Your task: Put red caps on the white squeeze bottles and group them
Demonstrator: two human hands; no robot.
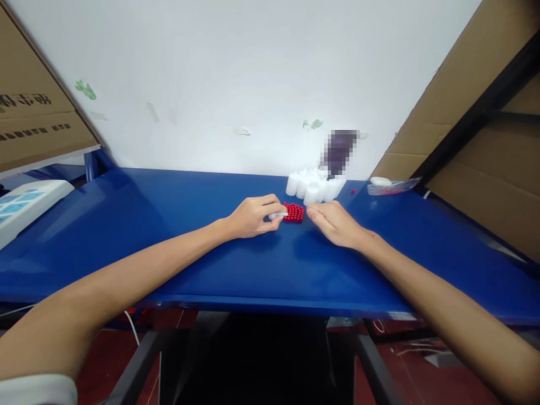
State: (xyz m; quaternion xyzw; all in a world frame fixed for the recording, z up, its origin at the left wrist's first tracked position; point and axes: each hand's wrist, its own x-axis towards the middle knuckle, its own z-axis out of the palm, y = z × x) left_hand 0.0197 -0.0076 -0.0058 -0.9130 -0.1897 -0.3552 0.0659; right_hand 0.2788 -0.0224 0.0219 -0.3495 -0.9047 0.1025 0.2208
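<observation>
A plastic bag (392, 185) lies on the blue table (169, 236) between cardboard boxes (34, 112).

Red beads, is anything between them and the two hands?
Nothing visible. The left hand, pinching a small white piece, and the right hand lie right beside the red beads. The white cylinders stand behind, not between.

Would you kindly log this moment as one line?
left hand: pinches stick at beads | right hand: open, beside beads | cylinders: behind beads
</observation>
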